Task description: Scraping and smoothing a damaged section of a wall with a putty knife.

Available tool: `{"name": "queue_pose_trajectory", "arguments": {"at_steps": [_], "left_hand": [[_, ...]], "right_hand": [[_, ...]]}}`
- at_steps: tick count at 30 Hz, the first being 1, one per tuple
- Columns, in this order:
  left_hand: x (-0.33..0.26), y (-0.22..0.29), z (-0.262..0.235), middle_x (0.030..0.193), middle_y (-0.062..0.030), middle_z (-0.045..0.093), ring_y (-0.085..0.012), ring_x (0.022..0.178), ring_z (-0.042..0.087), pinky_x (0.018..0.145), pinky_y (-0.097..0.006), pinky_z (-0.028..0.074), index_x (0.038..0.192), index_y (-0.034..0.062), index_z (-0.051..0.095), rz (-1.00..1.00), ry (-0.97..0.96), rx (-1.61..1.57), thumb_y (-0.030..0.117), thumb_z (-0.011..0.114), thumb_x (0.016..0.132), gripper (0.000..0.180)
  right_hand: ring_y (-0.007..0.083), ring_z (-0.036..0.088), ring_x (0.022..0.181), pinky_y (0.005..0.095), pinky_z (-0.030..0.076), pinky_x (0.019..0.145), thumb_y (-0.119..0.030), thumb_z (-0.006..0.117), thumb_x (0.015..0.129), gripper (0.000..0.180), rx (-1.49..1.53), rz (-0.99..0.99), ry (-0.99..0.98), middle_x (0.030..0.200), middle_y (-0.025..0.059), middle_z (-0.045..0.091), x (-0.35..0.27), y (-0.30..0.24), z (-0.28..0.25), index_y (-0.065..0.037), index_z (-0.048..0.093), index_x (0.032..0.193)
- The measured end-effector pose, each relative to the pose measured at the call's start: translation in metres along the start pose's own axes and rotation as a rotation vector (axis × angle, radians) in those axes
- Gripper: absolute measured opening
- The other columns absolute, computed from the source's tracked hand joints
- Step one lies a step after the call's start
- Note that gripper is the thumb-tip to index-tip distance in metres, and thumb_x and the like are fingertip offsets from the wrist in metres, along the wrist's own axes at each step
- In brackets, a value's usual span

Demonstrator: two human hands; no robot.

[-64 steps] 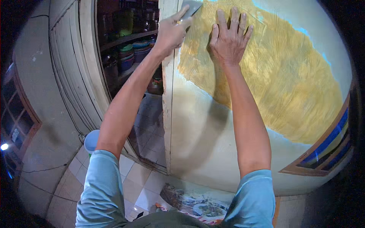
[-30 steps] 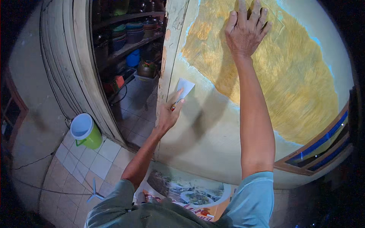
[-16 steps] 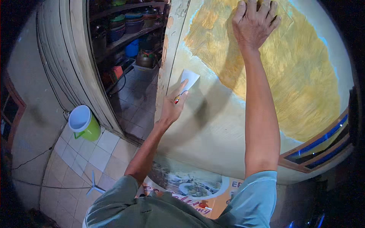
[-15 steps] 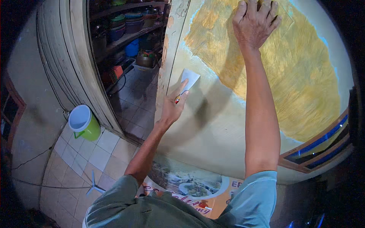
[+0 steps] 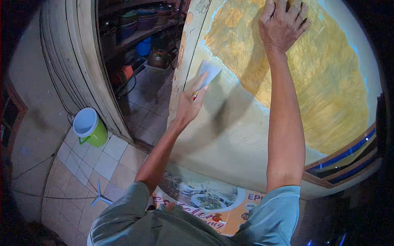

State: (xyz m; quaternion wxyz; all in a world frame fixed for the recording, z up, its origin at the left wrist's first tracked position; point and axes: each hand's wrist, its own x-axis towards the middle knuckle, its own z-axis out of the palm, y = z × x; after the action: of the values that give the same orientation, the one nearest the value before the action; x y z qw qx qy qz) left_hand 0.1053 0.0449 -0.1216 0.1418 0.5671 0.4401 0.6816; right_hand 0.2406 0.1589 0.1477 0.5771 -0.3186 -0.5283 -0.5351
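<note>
My left hand is closed round the handle of a putty knife, its fingers stretched along the flat grey blade. The blade's wide edge lies at the pale wall, a little below the ragged light-blue border of a yellow-brown patch. Higher up and to the right, my right hand rests on that patch with fingers spread, holding nothing I can see. Its fingertips reach the top edge of the picture. Shadows of both arms fall across the wall.
A wooden door frame opens onto shelves of pots at the left. On the tiled floor stand a green bucket and a small blue tripod. A printed banner lies below; a wood-framed window sits at right.
My left hand has moved the putty knife slightly up and to the right along the wall. The whole view has shifted a little; my right hand keeps its place on the patch.
</note>
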Motion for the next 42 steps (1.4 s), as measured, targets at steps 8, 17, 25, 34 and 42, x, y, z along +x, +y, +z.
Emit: {"name": "queue_pose_trajectory", "arguments": {"at_steps": [8, 17, 25, 34, 42], "left_hand": [[0.003, -0.004, -0.01, 0.144, -0.0175, 0.062, -0.0226, 0.133, 0.059, 0.109, -0.034, 0.045, 0.148, 0.0099, 0.057, 0.034, -0.013, -0.044, 0.018, 0.061, 0.104, 0.045], [0.057, 0.012, -0.028, 0.141, -0.0154, 0.065, -0.0195, 0.125, 0.062, 0.103, -0.032, 0.048, 0.148, 0.012, 0.058, 0.031, 0.012, -0.055, 0.023, 0.062, 0.104, 0.045], [0.026, -0.011, -0.028, 0.143, -0.015, 0.064, -0.0216, 0.134, 0.057, 0.111, -0.035, 0.043, 0.147, 0.0101, 0.058, 0.111, -0.038, 0.003, 0.02, 0.064, 0.103, 0.045], [0.086, 0.044, -0.033, 0.14, -0.0186, 0.065, -0.018, 0.127, 0.06, 0.108, -0.034, 0.045, 0.146, 0.0108, 0.059, 0.035, -0.091, -0.095, 0.027, 0.066, 0.102, 0.047], [0.07, 0.032, -0.034, 0.133, -0.0151, 0.069, -0.0163, 0.116, 0.063, 0.101, -0.032, 0.047, 0.146, 0.0121, 0.06, 0.052, -0.109, -0.015, 0.025, 0.065, 0.103, 0.046]], "right_hand": [[0.0398, 0.032, 0.151, 0.0603, 0.021, 0.123, -0.025, 0.054, 0.102, 0.05, 0.003, -0.026, 0.016, 0.162, 0.0157, 0.04, 0.002, -0.001, 0.002, -0.013, 0.054, 0.15], [0.0396, 0.032, 0.151, 0.0585, 0.022, 0.123, -0.025, 0.053, 0.103, 0.048, 0.011, -0.027, 0.035, 0.162, 0.0156, 0.04, 0.001, -0.007, 0.009, -0.015, 0.056, 0.149], [0.0402, 0.033, 0.15, 0.0587, 0.023, 0.122, -0.024, 0.053, 0.102, 0.047, 0.013, -0.04, 0.042, 0.161, 0.0162, 0.041, 0.001, -0.003, 0.006, -0.013, 0.057, 0.148], [0.0411, 0.034, 0.149, 0.0601, 0.023, 0.122, -0.024, 0.054, 0.101, 0.047, 0.027, -0.036, 0.035, 0.16, 0.017, 0.042, 0.003, -0.001, 0.003, -0.012, 0.057, 0.146], [0.0397, 0.032, 0.151, 0.0599, 0.021, 0.123, -0.025, 0.054, 0.102, 0.047, -0.002, -0.002, -0.001, 0.161, 0.0155, 0.042, 0.002, 0.007, 0.008, -0.012, 0.056, 0.147]]}}
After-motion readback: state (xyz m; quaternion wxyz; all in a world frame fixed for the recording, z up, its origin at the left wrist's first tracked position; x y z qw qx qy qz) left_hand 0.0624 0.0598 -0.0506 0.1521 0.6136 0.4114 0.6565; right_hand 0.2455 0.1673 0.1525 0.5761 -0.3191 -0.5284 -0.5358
